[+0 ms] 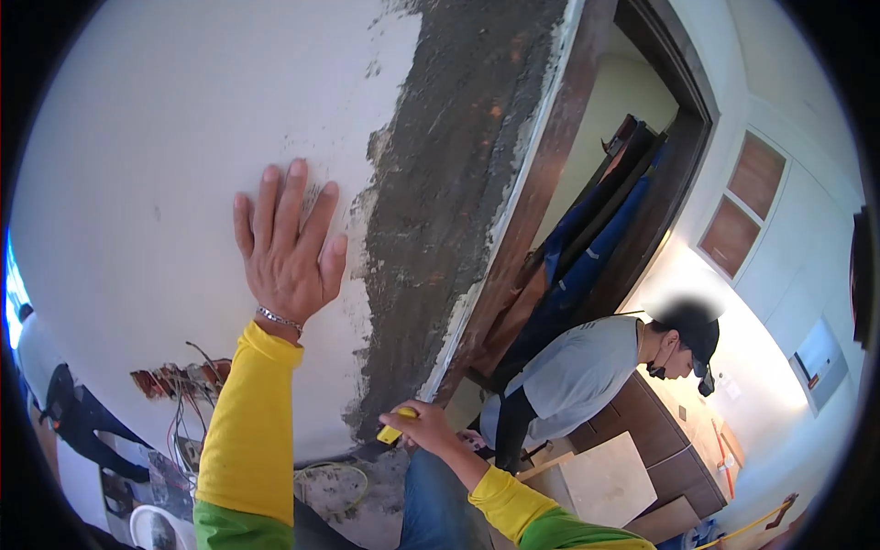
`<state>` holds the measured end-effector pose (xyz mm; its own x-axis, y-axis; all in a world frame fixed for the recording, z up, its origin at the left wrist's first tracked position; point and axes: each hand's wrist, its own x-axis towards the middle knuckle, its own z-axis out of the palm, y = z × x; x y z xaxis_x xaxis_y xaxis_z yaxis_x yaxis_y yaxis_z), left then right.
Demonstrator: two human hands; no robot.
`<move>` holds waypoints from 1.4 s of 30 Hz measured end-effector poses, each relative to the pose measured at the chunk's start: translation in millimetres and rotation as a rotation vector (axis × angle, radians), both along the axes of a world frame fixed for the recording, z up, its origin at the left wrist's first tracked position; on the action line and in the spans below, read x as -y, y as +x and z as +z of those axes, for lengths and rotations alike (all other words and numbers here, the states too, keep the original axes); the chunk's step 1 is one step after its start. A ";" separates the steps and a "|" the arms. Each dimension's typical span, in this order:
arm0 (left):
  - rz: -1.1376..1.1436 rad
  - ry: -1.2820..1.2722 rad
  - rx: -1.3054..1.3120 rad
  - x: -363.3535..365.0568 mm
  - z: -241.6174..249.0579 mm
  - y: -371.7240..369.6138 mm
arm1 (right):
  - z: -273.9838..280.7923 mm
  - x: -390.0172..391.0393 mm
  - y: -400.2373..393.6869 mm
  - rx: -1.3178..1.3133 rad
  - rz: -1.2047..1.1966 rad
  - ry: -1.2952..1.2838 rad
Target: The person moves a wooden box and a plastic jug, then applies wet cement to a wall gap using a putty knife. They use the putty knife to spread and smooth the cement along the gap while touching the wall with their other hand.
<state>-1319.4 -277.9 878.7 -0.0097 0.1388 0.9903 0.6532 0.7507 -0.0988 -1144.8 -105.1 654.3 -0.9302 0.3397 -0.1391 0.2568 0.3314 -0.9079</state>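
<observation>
My left hand (289, 252) lies flat on the white wall (183, 137), fingers spread, just left of a strip of dark grey mortar (449, 156). Low at the bottom of that strip, my right hand (423, 428) is closed round a yellow tool (397, 425). The tool's far end is too small to make out. Right of the mortar runs a brown wooden door frame (522, 238). Loose wires (188, 403) stick out of a broken hole in the wall, below and left of my left hand.
A person in a grey shirt and black cap (587, 367) bends over close on the right, beside a pale board (610, 481). Another person (78, 412) stands far left. A white bucket (160, 529) is at the bottom left. Clothes (587, 247) hang in the doorway.
</observation>
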 end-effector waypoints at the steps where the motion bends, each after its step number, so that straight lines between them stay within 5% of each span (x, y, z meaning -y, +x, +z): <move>1: -0.004 0.002 -0.016 0.3 -0.2 0.3 | 6.7 -4.4 1.2 0.035 -0.033 -0.182; 2: 0.002 -0.002 -0.007 0.7 0.0 0.2 | 6.0 -10.4 2.1 0.019 -0.036 -0.181; 4: 0.004 -0.006 -0.010 0.6 0.2 -0.3 | -5.5 -23.0 8.0 -0.269 -0.101 -0.625; 9: -0.012 0.011 -0.018 0.0 -0.1 -0.7 | -38.0 -33.2 41.2 -0.007 0.131 -0.963; 16: -0.018 0.027 -0.034 1.8 0.5 1.0 | -66.3 -19.4 69.2 -0.173 0.092 -1.366; 18: -0.039 0.020 -0.020 2.0 0.5 1.1 | -71.0 -22.3 72.3 -0.158 0.255 -1.538; 27: -0.090 0.027 -0.022 5.0 0.1 1.9 | -51.6 -22.9 64.1 -0.499 0.284 -1.473; 42: -0.103 0.059 -0.021 3.1 -1.6 0.0 | -44.5 -20.8 81.2 -0.341 0.104 -1.054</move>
